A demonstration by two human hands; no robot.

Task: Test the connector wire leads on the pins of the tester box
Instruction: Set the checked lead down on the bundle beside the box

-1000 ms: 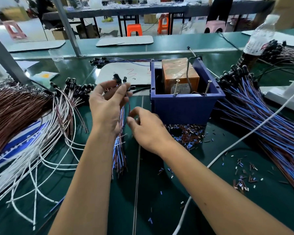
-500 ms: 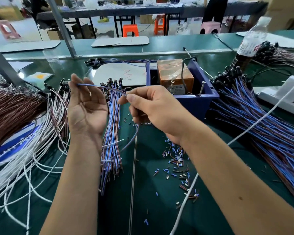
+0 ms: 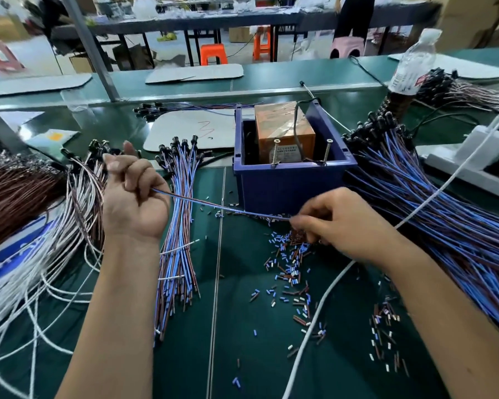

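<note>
The blue tester box (image 3: 291, 185) stands mid-table with an orange block (image 3: 283, 131) inside and two screw pins, the left pin (image 3: 275, 153) and the right pin (image 3: 327, 151), on its front rim. My left hand (image 3: 134, 197) is curled in a fist round the connector end of one blue-and-brown wire (image 3: 213, 207). The wire stretches taut to the right, below the box front. My right hand (image 3: 346, 223) pinches its lead end just above the table, close to the box's lower front.
A bundle of blue and brown connector wires (image 3: 177, 226) lies between my hands. White and brown wires (image 3: 41, 240) pile at left, a large blue bundle (image 3: 444, 211) at right. Cut insulation bits (image 3: 288, 269) litter the mat. A white cable (image 3: 329, 289) crosses it. A water bottle (image 3: 412, 64) stands behind.
My left hand has closed into a fist on the wire. My right hand slid down and right along it, pulling it straight toward the box's lower front.
</note>
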